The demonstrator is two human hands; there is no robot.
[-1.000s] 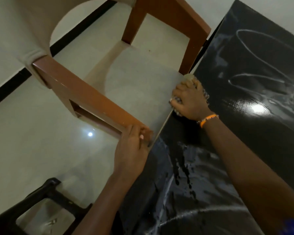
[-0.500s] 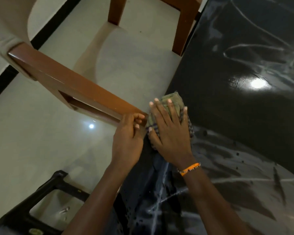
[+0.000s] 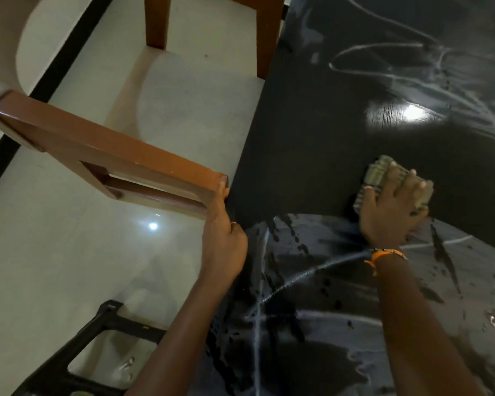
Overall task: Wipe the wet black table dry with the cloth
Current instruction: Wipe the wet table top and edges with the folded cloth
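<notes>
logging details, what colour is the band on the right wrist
Orange, a thin wristband just below the right hand, clearest in the head view.

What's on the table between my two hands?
Head view: only black table, partly wet, between left hand and right hand on the cloth.

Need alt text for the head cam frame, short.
The right hand presses a folded cloth flat on a wet, streaked black table. The left hand grips the end of a brown wooden chair arm at the table's edge.
</notes>
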